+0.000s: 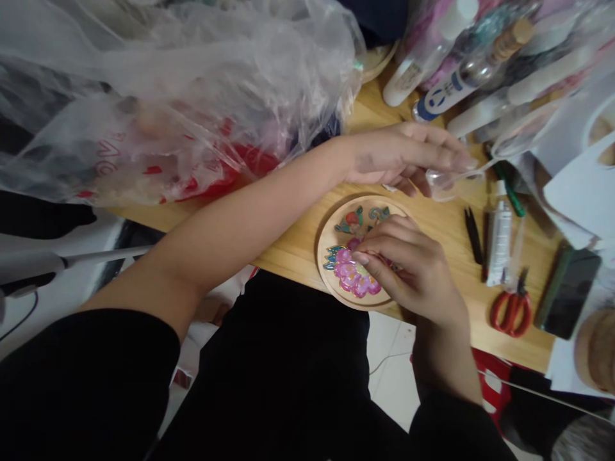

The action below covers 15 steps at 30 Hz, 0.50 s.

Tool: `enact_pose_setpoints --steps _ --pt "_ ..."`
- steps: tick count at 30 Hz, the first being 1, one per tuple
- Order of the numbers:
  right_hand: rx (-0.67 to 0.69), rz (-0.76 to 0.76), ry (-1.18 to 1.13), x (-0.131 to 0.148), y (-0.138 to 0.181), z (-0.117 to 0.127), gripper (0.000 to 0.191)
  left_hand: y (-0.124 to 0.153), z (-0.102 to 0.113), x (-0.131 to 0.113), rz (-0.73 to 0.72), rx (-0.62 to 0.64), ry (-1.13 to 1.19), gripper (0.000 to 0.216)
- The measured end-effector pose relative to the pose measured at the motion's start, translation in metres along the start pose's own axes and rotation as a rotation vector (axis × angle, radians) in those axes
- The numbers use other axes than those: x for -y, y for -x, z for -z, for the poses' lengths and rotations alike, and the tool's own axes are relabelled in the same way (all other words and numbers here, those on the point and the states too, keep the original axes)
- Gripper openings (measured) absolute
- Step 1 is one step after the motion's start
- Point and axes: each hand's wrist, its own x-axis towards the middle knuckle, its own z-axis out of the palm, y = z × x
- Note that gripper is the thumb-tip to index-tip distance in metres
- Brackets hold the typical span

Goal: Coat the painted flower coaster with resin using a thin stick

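Observation:
My left hand (406, 152) reaches across to the right, its fingers closed on a small clear plastic container (449, 186). Below it, a round wooden plate (327, 276) rests at the table's front edge. On the plate lie a pink gold-edged flower (358, 275) with blue-green leaves, and a smaller red flower piece (354, 221). My right hand (406, 266) is over the plate's right side, thumb and fingers pinched together above the pink flower. Whatever sits in that pinch, if anything, is too small to make out. The hand hides part of the plate.
Red-handled scissors (512, 310), a white tube (500, 243), black tweezers (473, 234) and a phone (569, 291) lie to the right. Bottles, one a corked bottle (473, 70), crowd the back right. A large plastic bag (192, 96) fills the left of the table.

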Motion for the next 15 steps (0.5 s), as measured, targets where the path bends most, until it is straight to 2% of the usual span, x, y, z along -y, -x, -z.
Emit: enact_pose_setpoints --steps 15 --pt "-0.012 -0.01 -0.019 0.0005 0.0003 0.0 0.009 -0.001 -0.0006 -0.0009 0.05 -0.026 -0.042 0.034"
